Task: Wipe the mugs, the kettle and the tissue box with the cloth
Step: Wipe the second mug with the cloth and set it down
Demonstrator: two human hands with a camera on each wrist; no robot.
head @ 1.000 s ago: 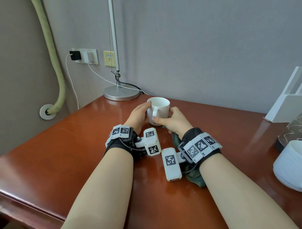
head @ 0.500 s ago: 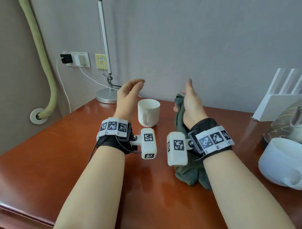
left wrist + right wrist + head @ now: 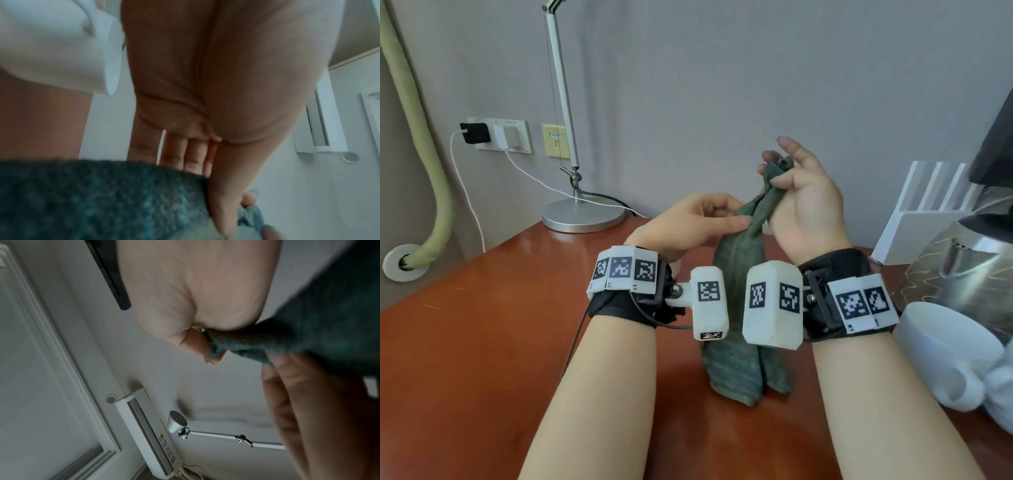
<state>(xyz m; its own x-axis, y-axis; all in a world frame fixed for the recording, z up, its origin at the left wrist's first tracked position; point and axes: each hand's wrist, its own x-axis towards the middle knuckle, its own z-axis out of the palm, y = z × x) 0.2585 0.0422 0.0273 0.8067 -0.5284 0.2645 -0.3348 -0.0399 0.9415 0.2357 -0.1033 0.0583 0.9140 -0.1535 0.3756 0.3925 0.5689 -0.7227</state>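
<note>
Cloth (image 3: 739, 260) held up between both hands for regripping.

The top is pinched by the right hand (image 3: 803, 209); the left hand (image 3: 688, 222) grips mid-length, likely to refold it. The tail rests on the table (image 3: 482, 325).

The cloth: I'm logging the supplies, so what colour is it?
Dark green. The cloth shows best in the head view, hanging from the right hand.
</note>
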